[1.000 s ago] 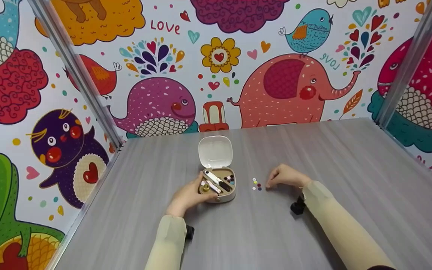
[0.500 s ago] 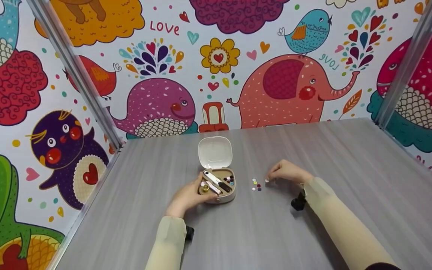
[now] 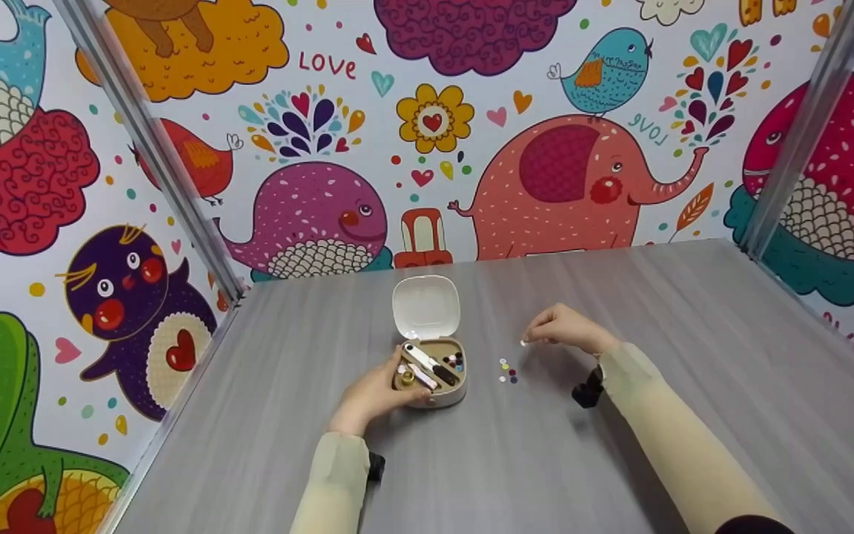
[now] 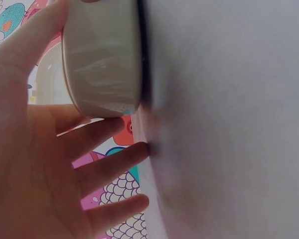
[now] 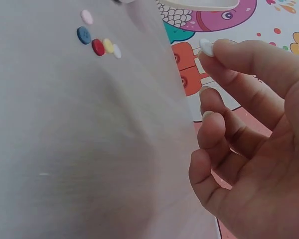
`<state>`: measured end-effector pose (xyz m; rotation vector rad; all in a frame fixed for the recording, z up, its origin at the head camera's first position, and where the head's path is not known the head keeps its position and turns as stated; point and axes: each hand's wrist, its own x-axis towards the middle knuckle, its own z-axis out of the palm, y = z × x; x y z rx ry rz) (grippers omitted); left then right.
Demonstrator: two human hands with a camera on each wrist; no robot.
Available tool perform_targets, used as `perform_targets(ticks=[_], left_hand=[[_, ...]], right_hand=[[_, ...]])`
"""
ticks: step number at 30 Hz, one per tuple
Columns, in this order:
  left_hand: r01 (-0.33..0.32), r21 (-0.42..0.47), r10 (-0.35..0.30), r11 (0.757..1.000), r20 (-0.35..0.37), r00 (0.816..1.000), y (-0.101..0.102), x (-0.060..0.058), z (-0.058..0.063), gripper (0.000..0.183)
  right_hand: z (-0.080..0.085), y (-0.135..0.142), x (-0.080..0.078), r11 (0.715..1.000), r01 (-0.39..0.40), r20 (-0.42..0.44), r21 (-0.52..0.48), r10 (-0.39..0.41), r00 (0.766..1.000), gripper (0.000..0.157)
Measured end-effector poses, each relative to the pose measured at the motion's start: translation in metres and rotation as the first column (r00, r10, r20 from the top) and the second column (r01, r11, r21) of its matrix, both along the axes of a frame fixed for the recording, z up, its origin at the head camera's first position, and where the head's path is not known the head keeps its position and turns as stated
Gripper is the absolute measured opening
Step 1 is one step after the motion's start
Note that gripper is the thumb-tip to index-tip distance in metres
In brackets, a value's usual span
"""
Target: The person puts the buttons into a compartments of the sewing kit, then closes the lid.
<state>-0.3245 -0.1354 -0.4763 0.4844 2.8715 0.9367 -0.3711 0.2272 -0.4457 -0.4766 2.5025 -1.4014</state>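
A small white sewing box (image 3: 448,397) stands on the grey table with its lid (image 3: 427,308) raised. My left hand (image 3: 371,393) holds it at the left side, thumb at the front and index finger behind; the box wall (image 4: 102,59) shows between them. Inside lie a long white-and-black tool (image 3: 427,361), a gold round piece (image 3: 407,378) and, in the right compartment, several small dark and light buttons (image 3: 454,362). Right of the box, my right hand (image 3: 569,330) pinches a white button (image 5: 206,47) between thumb and index finger, raised over the table.
Between the box and my right hand, several loose buttons lie close together on the table, among them a blue button (image 5: 83,35), a red button (image 5: 98,47), a yellow button (image 5: 107,46) and a pink button (image 5: 86,17). A patterned wall (image 3: 464,245) borders the table's back.
My right hand has lifted off the table and moved slightly away from me, with the white button now showing at its fingertips. The left hand and box stay in place.
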Motion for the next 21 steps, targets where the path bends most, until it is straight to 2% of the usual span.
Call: perform_targets(ticks=[2,4,12,21], left_hand=[[-0.001,0.008,0.001,1.0,0.003,1.0,0.0,0.001,-0.001,0.105],[-0.003,0.011,0.003,1.0,0.006,1.0,0.0,0.001,-0.001,0.105],[-0.001,0.029,0.0,1.0,0.02,1.0,0.001,-0.001,-0.002,0.107],[-0.015,-0.007,0.015,1.0,0.016,1.0,0.002,0.001,0.0,0.107]], right_hand=[[0.0,-0.001,-0.001,1.0,0.001,-0.006,0.004,-0.001,1.0,0.019],[-0.009,0.001,-0.008,1.0,0.01,-0.008,0.006,-0.01,1.0,0.017],[-0.015,0.0,-0.008,1.0,-0.018,-0.013,0.004,0.018,1.0,0.019],[-0.018,-0.001,-0.009,0.999,-0.044,-0.008,0.01,0.044,0.999,0.019]])
